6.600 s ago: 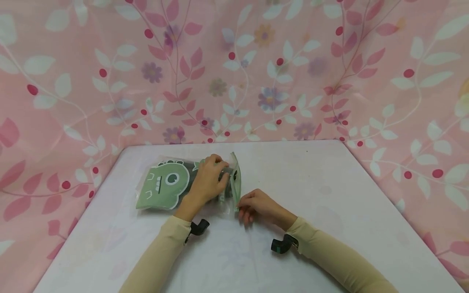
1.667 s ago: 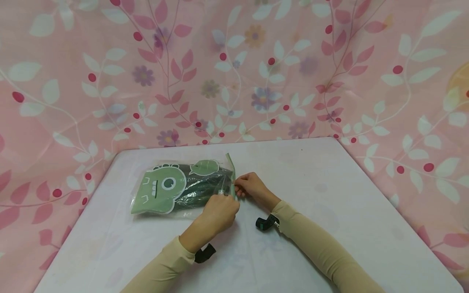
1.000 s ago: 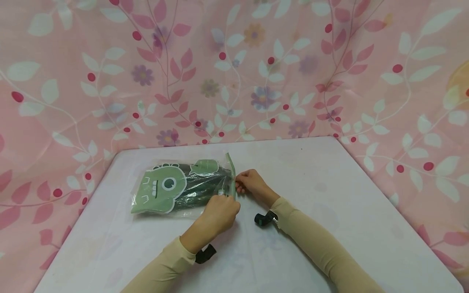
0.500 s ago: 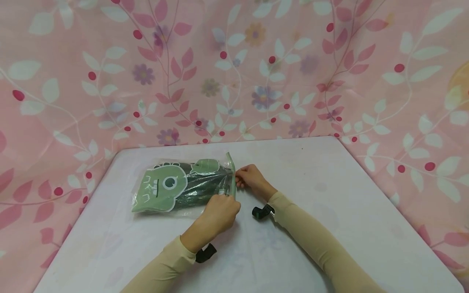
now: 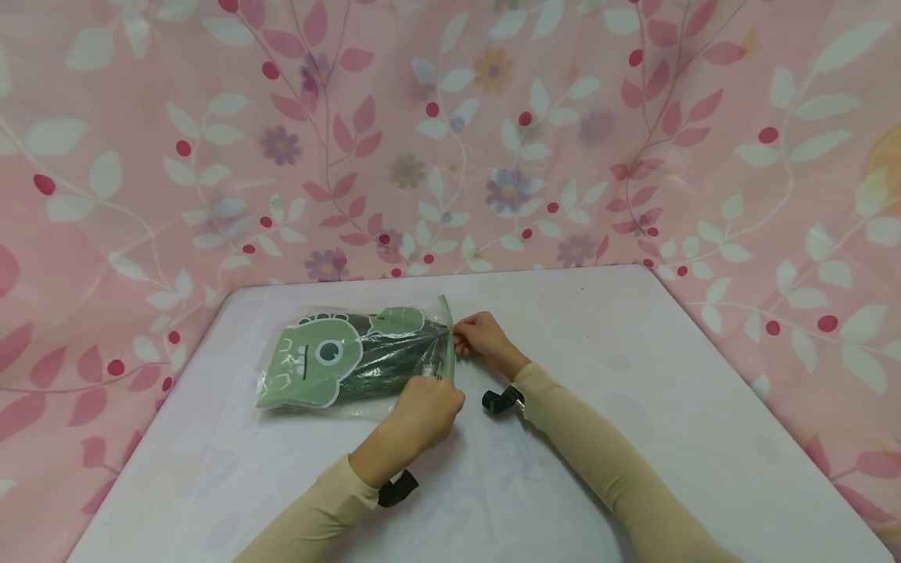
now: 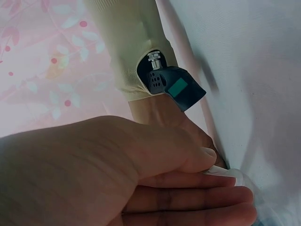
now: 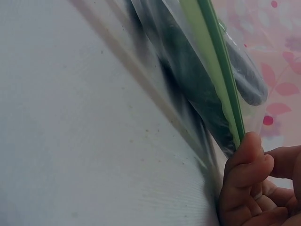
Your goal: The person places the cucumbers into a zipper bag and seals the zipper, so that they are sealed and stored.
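A clear zip bag printed with a green one-eyed monster lies on the table, with dark contents inside. A green zip strip runs along its right end. At the near end of that strip my left hand pinches the bag's edge; in the left wrist view a bit of clear plastic shows between thumb and forefinger. My right hand pinches the strip farther along, at its upper part. The right wrist view shows the green strip running into those fingers, which hide whether a slider is there.
A white cloth covers the table. Behind it hangs a pink curtain with leaves and flowers. Black wrist cameras stick out from both beige sleeves.
My right hand has slid along the zip strip from its near end toward its far end. My left hand, earlier lying across the bag, now grips the near corner and has stayed still lately.
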The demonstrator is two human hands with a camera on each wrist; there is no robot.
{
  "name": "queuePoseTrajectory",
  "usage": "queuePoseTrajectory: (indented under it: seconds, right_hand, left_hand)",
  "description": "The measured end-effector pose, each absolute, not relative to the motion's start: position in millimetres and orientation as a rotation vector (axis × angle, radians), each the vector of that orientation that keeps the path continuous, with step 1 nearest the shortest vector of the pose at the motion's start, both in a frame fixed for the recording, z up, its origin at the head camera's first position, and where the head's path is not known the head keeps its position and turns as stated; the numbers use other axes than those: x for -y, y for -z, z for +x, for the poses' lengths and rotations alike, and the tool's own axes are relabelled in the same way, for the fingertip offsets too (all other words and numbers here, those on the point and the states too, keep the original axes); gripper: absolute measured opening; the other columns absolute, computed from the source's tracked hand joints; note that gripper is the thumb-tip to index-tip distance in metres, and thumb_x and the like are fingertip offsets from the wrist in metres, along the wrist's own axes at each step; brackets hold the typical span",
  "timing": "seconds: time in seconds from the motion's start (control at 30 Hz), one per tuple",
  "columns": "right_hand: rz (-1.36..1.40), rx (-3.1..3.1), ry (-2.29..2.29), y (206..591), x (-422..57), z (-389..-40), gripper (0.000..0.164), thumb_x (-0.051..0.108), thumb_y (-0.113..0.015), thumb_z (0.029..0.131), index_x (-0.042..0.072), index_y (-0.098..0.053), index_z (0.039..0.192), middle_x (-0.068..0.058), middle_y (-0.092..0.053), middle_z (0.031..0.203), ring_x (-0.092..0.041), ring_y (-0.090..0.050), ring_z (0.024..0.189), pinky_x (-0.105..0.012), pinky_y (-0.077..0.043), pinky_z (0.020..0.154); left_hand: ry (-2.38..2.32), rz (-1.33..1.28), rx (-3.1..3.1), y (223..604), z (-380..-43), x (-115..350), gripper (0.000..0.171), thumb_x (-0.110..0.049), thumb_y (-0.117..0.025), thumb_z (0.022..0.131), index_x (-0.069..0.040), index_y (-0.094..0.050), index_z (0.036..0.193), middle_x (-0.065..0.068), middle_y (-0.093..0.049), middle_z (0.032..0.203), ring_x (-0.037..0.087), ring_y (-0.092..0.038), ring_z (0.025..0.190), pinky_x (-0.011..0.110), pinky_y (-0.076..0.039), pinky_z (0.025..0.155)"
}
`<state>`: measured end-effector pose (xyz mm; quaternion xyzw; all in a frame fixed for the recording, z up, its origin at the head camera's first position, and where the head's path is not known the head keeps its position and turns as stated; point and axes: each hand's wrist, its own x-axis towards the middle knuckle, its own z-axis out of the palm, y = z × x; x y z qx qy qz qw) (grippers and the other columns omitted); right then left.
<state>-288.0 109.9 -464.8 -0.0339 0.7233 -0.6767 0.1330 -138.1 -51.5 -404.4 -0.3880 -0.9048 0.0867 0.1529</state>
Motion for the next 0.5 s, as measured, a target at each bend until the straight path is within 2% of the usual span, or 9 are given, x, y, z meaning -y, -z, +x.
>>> queuePoseTrajectory:
  seconds: [0.5]
  right_hand:
    - [-0.093,-2.162,1.947,466.0,-109.3,-299.6,0.020,0.004,-0.059,0.103,-0.009,-0.072,0.095,-0.008,-0.063,0.070,-0.011,-0.059,0.055,-0.022,-0.048,0.051]
  left_hand:
    - [-0.271,-1.112,2.567,408.0,-137.5,50.7,0.022,-0.013,-0.083,0.079,-0.017,-0.067,0.066,0.000,-0.062,0.065,0.020,-0.062,0.057,0.036,-0.050,0.046]
